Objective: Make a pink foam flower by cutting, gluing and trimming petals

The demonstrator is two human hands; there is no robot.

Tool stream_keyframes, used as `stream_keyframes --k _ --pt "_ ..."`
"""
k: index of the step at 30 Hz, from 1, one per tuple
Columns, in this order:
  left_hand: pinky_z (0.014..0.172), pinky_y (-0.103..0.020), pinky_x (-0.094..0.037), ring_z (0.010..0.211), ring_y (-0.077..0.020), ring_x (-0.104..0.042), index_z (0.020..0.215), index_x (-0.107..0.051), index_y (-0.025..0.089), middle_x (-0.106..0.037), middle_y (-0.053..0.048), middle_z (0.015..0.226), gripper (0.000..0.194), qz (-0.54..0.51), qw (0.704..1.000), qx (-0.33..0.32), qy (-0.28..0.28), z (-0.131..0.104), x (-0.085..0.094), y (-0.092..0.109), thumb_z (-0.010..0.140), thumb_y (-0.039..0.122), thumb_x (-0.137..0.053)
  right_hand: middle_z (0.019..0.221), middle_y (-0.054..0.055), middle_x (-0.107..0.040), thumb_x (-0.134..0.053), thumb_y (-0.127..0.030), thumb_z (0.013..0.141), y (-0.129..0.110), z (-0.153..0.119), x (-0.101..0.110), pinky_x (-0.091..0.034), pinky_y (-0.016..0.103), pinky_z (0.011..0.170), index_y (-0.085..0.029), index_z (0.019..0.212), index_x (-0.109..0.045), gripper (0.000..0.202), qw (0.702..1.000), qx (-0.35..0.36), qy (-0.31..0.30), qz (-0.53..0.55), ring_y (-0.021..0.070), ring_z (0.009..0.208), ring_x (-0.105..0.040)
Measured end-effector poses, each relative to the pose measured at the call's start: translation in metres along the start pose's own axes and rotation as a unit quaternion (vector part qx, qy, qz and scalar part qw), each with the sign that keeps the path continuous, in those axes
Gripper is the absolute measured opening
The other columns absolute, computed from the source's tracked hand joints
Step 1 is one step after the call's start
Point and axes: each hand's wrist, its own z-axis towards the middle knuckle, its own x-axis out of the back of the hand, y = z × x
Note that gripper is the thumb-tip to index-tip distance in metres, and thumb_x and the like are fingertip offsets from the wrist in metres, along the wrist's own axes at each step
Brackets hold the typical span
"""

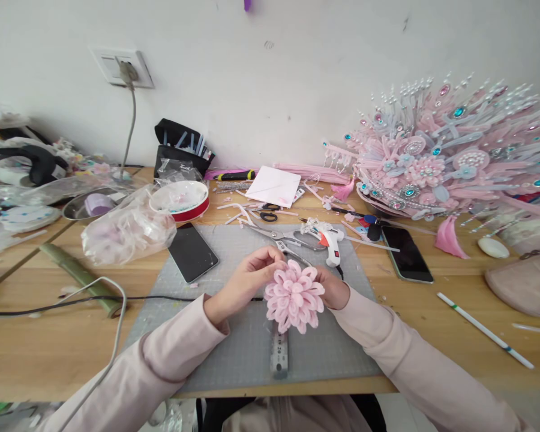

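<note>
A pink flower of looped, fuzzy pipe-cleaner petals is held up over the grey cutting mat, its face towards me. My left hand is closed in a pinch at the flower's upper left edge. Behind the petals on the right, my right hand grips the flower, with most of its fingers hidden. Under the flower lies a steel ruler, partly covered. Just beyond my hands are large scissors and a white glue gun.
Phones lie left and right. At the back right stands a big pink-and-white beaded headdress. A red-rimmed round tub, plastic bag and bamboo piece sit left. A black cable crosses the mat.
</note>
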Motion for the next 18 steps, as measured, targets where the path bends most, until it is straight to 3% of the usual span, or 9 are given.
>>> stream_keyframes --k 6,18 --pt "0.05 -0.02 -0.03 0.054 -0.0081 -0.039 0.065 -0.052 0.016 -0.047 0.003 0.063 0.024 -0.014 0.998 0.046 0.027 -0.0007 -0.0019 0.0022 0.068 0.035 -0.067 0.05 -0.004 -0.06 -0.083 -0.036 0.042 -0.0035 -0.0005 0.0002 -0.041 0.022 0.048 -0.015 0.052 -0.061 0.031 1.0 -0.013 -0.008 0.006 0.0094 0.045 -0.051" --pt "0.051 -0.021 -0.028 0.055 -0.0085 -0.04 0.062 -0.054 0.015 -0.046 0.003 0.061 0.024 -0.069 0.995 0.065 0.03 -0.0033 -0.0052 -0.0035 0.066 0.034 -0.068 0.047 -0.002 -0.058 -0.082 -0.039 0.039 -0.0032 -0.0029 0.0015 -0.038 0.021 0.045 -0.013 0.052 -0.063 0.035 0.998 -0.038 -0.017 0.042 0.0095 0.044 -0.05"
